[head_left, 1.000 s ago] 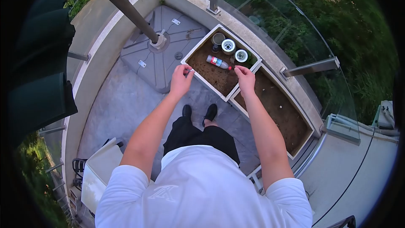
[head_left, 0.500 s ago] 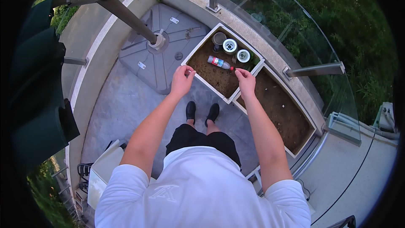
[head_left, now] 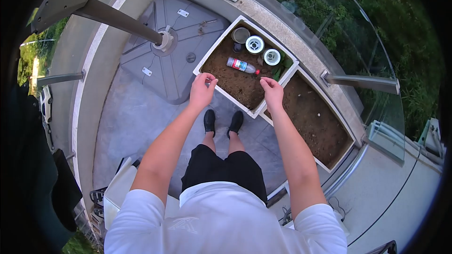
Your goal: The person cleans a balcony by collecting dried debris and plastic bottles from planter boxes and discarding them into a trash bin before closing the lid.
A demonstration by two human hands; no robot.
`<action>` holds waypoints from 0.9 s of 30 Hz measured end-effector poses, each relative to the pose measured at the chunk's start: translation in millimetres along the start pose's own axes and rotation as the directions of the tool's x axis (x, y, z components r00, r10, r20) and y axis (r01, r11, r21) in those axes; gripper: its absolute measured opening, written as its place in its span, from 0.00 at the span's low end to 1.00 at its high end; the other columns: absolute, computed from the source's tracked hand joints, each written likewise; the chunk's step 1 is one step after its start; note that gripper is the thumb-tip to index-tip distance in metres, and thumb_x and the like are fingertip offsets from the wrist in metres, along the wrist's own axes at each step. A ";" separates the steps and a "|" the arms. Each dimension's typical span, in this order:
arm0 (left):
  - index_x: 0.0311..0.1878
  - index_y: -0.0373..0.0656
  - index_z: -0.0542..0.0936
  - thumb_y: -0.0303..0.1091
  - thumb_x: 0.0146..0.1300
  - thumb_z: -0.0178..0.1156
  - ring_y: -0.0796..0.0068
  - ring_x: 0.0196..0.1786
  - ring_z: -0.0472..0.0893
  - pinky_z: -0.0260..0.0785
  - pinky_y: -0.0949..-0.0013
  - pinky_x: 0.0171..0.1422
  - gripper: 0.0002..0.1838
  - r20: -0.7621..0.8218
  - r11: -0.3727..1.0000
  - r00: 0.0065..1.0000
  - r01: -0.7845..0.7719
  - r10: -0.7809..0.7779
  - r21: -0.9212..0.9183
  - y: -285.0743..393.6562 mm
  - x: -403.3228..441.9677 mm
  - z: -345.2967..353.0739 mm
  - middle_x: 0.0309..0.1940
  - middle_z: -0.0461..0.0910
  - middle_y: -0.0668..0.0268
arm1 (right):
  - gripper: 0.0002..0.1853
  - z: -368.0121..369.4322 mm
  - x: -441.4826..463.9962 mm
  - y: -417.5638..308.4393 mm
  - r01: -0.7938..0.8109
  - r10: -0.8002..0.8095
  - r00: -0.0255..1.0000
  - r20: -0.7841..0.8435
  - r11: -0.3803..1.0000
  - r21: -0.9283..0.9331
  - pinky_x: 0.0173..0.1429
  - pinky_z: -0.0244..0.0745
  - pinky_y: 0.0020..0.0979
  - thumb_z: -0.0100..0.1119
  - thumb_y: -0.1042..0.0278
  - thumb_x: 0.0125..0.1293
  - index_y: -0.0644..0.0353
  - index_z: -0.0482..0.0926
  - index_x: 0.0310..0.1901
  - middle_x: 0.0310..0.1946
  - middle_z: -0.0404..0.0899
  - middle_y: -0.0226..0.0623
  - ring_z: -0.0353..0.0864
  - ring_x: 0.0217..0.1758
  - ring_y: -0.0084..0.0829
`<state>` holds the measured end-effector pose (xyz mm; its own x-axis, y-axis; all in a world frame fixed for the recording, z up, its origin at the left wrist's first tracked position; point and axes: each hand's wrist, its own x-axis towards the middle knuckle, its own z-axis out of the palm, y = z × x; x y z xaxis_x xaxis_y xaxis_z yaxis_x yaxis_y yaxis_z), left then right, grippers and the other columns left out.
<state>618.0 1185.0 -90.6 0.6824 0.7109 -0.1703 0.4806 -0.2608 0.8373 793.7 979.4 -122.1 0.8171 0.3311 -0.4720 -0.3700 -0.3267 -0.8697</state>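
My left hand (head_left: 203, 89) is pinched closed over the near left edge of a white planter box (head_left: 218, 95); whatever its fingertips may hold is too small to name. To the right, my right hand (head_left: 272, 91) has thumb and fingers pressed together above the box's right part, and any small thing between them is hidden. On the soil between and beyond the hands lies a plastic bottle (head_left: 241, 65) with a red cap, touched by neither hand. Two white round pots (head_left: 254, 44) (head_left: 272, 57) and a greyish round container (head_left: 240, 35) stand at the box's far side.
A second soil-filled planter (head_left: 310, 118) adjoins on the right. At the left, a grey umbrella base (head_left: 174, 42) holds a slanting pole (head_left: 120, 22). A low wall (head_left: 282, 23) with glass panels curves behind. White furniture (head_left: 117, 190) stands at the lower left.
The view has shifted, so the pole and umbrella base appear further left and more of the legs shows. Both hands stay pinched, and the bottle now appears farther from my right hand.
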 end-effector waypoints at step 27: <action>0.72 0.33 0.65 0.33 0.64 0.63 0.51 0.66 0.75 0.67 0.59 0.70 0.34 0.267 0.963 0.927 0.267 -0.264 0.025 -280.2 163.1 239.6 0.63 0.75 0.44 | 0.27 46.5 232.8 295.4 -0.076 0.027 0.995 -0.100 0.846 -0.528 0.61 0.74 0.38 0.69 0.73 0.58 0.59 0.75 0.61 0.54 0.72 0.46 0.78 0.53 0.44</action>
<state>726.6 1217.6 -477.4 0.6530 0.5533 -0.5172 0.6590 -0.0783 0.7481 854.1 1001.2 -495.6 0.8469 0.2323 -0.4783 -0.1416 -0.7686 -0.6239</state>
